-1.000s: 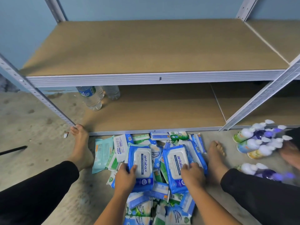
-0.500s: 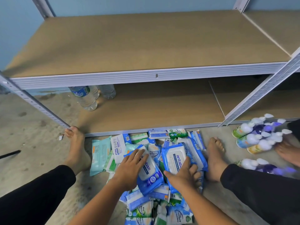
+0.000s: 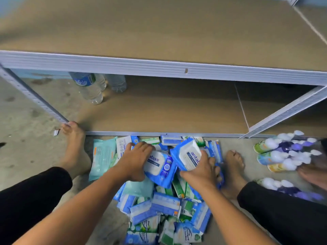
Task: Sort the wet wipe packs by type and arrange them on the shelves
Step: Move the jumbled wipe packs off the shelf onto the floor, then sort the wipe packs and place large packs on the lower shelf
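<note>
Head view. Step in hand: picking two blue antabax packs, one type, from the floor pile.
Your left hand: fingers curled over the left pack, gripping it.
Your right hand: fingers clamped round the right pack, which is tilted up.
Next, likely: set both side by side on the lower shelf, beyond your fingertips.
</note>
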Action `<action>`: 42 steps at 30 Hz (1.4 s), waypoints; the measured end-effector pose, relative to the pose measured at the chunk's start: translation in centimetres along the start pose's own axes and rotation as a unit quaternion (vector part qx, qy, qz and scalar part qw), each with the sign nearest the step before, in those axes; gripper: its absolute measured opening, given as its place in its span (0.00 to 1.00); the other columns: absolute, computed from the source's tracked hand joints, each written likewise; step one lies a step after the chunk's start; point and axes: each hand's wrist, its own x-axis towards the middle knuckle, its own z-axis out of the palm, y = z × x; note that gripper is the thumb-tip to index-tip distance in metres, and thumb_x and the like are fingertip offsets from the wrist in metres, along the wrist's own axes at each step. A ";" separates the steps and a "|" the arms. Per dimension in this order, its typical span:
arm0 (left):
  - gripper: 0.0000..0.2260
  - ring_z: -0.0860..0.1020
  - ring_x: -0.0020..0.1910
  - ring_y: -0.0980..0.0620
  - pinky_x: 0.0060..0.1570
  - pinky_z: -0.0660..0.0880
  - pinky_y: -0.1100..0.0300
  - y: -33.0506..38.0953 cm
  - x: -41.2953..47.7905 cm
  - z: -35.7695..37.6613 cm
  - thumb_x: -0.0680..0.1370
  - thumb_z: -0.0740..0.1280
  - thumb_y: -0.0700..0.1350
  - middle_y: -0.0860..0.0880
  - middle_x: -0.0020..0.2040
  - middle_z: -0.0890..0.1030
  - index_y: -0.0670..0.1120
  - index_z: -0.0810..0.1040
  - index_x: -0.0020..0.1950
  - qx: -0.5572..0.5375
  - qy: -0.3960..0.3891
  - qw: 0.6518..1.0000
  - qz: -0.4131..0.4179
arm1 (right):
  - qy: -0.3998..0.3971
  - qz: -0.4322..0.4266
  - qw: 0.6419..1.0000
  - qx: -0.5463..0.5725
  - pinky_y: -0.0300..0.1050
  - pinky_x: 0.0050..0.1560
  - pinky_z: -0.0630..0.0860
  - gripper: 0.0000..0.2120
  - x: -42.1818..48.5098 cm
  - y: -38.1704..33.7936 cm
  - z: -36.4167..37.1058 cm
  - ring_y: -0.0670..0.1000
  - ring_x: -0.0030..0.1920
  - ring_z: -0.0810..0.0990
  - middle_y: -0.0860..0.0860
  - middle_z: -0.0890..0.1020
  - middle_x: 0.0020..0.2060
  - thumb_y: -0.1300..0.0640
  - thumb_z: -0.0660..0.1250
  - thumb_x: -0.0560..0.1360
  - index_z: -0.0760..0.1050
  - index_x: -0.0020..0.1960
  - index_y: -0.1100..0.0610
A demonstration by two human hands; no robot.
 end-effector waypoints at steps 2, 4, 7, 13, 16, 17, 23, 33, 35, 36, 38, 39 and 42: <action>0.39 0.64 0.72 0.50 0.65 0.62 0.46 -2.4 1.4 -0.8 0.60 0.67 0.46 0.54 0.69 0.69 0.50 0.65 0.73 -0.062 0.054 0.994 -0.068 | 0.009 -0.051 0.999 -0.012 0.58 0.62 0.68 0.44 2.0 -1.7 -0.8 0.59 0.61 0.67 0.48 0.65 0.60 0.43 0.72 0.53 0.60 0.67 0.40; 0.39 0.65 0.72 0.49 0.65 0.65 0.45 -5.0 3.2 -1.6 0.59 0.66 0.46 0.53 0.69 0.70 0.50 0.67 0.72 -0.091 0.100 0.985 -0.106 | 0.025 -0.093 0.993 -0.064 0.56 0.62 0.67 0.42 4.4 -3.5 -0.9 0.59 0.59 0.68 0.48 0.66 0.59 0.45 0.70 0.53 0.61 0.66 0.40; 0.37 0.67 0.70 0.47 0.65 0.68 0.46 -9.1 5.9 -2.1 0.60 0.69 0.44 0.50 0.67 0.72 0.48 0.68 0.70 -0.094 0.122 0.979 -0.132 | 0.020 -0.142 0.978 -0.152 0.56 0.64 0.62 0.45 8.3 -6.5 -0.1 0.57 0.61 0.68 0.49 0.66 0.59 0.47 0.72 0.55 0.59 0.69 0.39; 0.38 0.66 0.71 0.43 0.69 0.68 0.44 -16.5 10.3 -0.1 0.62 0.73 0.42 0.46 0.69 0.71 0.46 0.67 0.72 -0.082 0.100 0.975 -0.179 | -0.020 -0.207 0.956 -0.208 0.59 0.66 0.61 0.44 15.0 -13.1 3.6 0.57 0.63 0.67 0.49 0.67 0.62 0.49 0.72 0.55 0.60 0.70 0.40; 0.41 0.59 0.76 0.37 0.72 0.64 0.42 -17.7 10.9 1.5 0.64 0.75 0.42 0.43 0.76 0.65 0.48 0.65 0.77 -0.059 0.104 0.970 -0.214 | -0.031 -0.234 0.950 -0.206 0.63 0.73 0.54 0.49 16.9 -15.0 6.3 0.59 0.72 0.60 0.49 0.62 0.72 0.52 0.73 0.60 0.55 0.76 0.40; 0.40 0.59 0.76 0.36 0.70 0.64 0.41 -17.5 10.7 2.3 0.64 0.74 0.42 0.42 0.77 0.64 0.49 0.68 0.76 -0.051 0.125 0.966 -0.221 | -0.039 -0.234 0.947 -0.214 0.64 0.74 0.51 0.50 17.0 -15.2 7.2 0.59 0.76 0.54 0.49 0.56 0.76 0.53 0.73 0.61 0.52 0.78 0.39; 0.22 0.70 0.71 0.35 0.65 0.69 0.40 -15.7 9.5 7.9 0.76 0.65 0.49 0.40 0.71 0.74 0.48 0.77 0.70 -0.092 0.258 0.946 -0.176 | 0.064 -0.279 0.933 -0.219 0.65 0.75 0.54 0.39 16.2 -14.1 11.7 0.64 0.79 0.48 0.47 0.51 0.81 0.54 0.69 0.74 0.55 0.80 0.42; 0.22 0.71 0.70 0.34 0.64 0.71 0.38 -19.0 14.2 6.9 0.78 0.62 0.53 0.41 0.70 0.76 0.48 0.77 0.70 -0.115 0.231 0.946 -0.195 | 0.072 -0.308 0.917 -0.242 0.62 0.78 0.51 0.36 21.6 -19.4 12.1 0.65 0.80 0.47 0.46 0.51 0.81 0.60 0.65 0.77 0.56 0.80 0.43; 0.23 0.69 0.71 0.35 0.65 0.71 0.39 -19.3 15.3 6.0 0.78 0.63 0.53 0.42 0.71 0.75 0.49 0.76 0.71 -0.123 0.222 0.944 -0.212 | 0.068 -0.314 0.914 -0.248 0.63 0.78 0.51 0.34 22.7 -20.7 11.8 0.65 0.80 0.47 0.46 0.51 0.81 0.58 0.64 0.78 0.55 0.80 0.44; 0.22 0.69 0.72 0.36 0.66 0.70 0.39 -19.5 15.8 5.7 0.78 0.63 0.53 0.42 0.72 0.74 0.49 0.76 0.72 -0.125 0.221 0.943 -0.217 | 0.068 -0.317 0.912 -0.251 0.64 0.78 0.51 0.34 23.2 -21.2 11.7 0.65 0.80 0.47 0.47 0.52 0.81 0.58 0.64 0.79 0.55 0.80 0.44; 0.21 0.67 0.74 0.36 0.69 0.68 0.40 -19.7 16.6 5.3 0.79 0.66 0.51 0.41 0.73 0.73 0.49 0.75 0.73 -0.128 0.226 0.940 -0.219 | 0.070 -0.323 0.909 -0.254 0.65 0.77 0.52 0.33 23.9 -22.0 11.8 0.66 0.79 0.48 0.47 0.52 0.81 0.57 0.64 0.79 0.56 0.80 0.45; 0.21 0.66 0.74 0.36 0.70 0.68 0.40 -19.8 16.9 5.2 0.80 0.67 0.50 0.41 0.74 0.72 0.49 0.75 0.73 -0.130 0.231 0.939 -0.219 | 0.071 -0.324 0.908 -0.256 0.65 0.77 0.52 0.33 24.2 -22.3 11.8 0.66 0.79 0.48 0.47 0.52 0.81 0.57 0.64 0.79 0.56 0.80 0.45; 0.22 0.66 0.75 0.36 0.71 0.67 0.40 -20.1 17.4 5.0 0.79 0.68 0.49 0.41 0.74 0.72 0.50 0.75 0.73 -0.134 0.243 0.935 -0.221 | 0.073 -0.326 0.907 -0.258 0.64 0.78 0.52 0.34 24.9 -22.9 11.7 0.65 0.80 0.48 0.47 0.53 0.81 0.57 0.65 0.79 0.57 0.80 0.44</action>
